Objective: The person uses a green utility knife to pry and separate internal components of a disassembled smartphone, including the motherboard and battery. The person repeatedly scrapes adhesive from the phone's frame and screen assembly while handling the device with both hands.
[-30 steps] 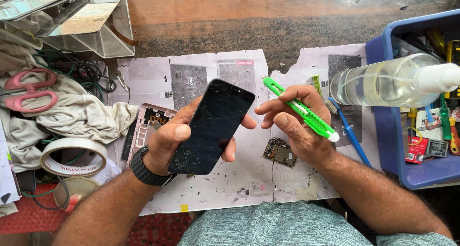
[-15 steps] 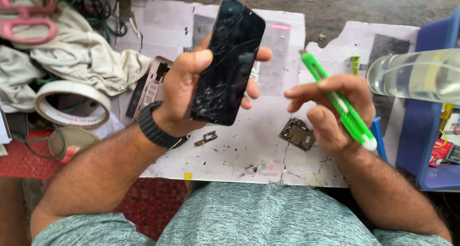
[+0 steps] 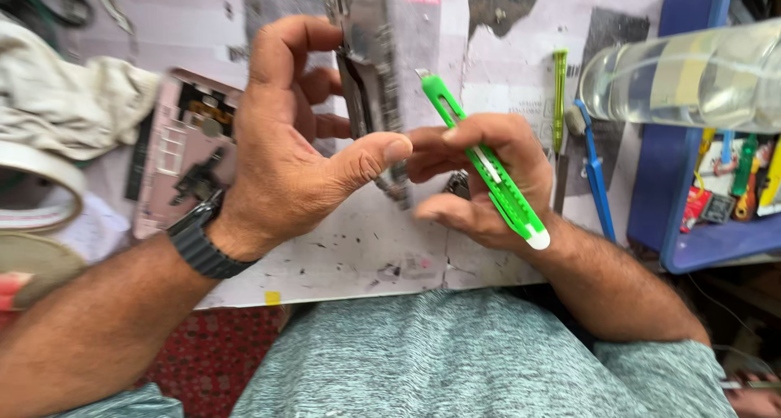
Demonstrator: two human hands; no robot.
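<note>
Paper-covered table (image 3: 521,68) with blue tray (image 3: 651,182) and clear bottle (image 3: 683,76) at right, left hand (image 3: 285,149) gripping a phone (image 3: 370,76) edge-on above the paper, right hand (image 3: 480,182) closed around a green cutter (image 3: 484,170), tip just beside the phone, opened pink phone body (image 3: 175,157) under left wrist.

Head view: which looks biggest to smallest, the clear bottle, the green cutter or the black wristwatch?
1. Clear bottle, though cut off by the frame edge.
2. Green cutter, in the right hand.
3. Black wristwatch, on the left wrist.
</note>
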